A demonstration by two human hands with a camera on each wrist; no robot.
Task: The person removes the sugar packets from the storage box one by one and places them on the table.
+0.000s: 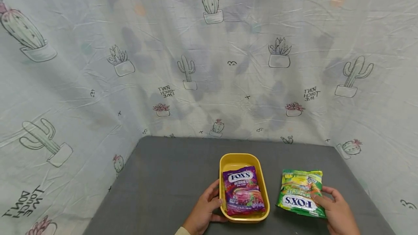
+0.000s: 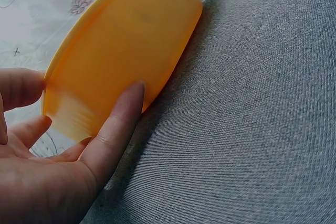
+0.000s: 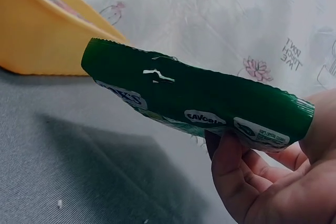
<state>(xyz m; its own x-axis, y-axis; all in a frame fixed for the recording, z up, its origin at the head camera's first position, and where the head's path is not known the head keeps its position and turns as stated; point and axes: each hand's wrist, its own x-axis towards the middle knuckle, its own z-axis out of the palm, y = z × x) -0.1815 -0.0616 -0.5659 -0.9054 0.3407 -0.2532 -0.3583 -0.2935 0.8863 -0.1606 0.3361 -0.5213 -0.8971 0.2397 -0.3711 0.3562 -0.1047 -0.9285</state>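
Note:
A yellow rectangular container stands on the grey table with a purple bag of Fox's Berries candy lying inside. My left hand holds the container's left side, thumb at the rim; in the left wrist view its fingers spread along the outer wall. To the right, my right hand pinches a green bag of Fox's Spring Tea candy by its right side, thumb on top. From the right wrist view, this green bag hangs above the table, its shadow below.
The grey table extends left of and behind the container. A white curtain printed with cacti surrounds it at the back and both sides. Small white specks lie on the cloth below the green bag.

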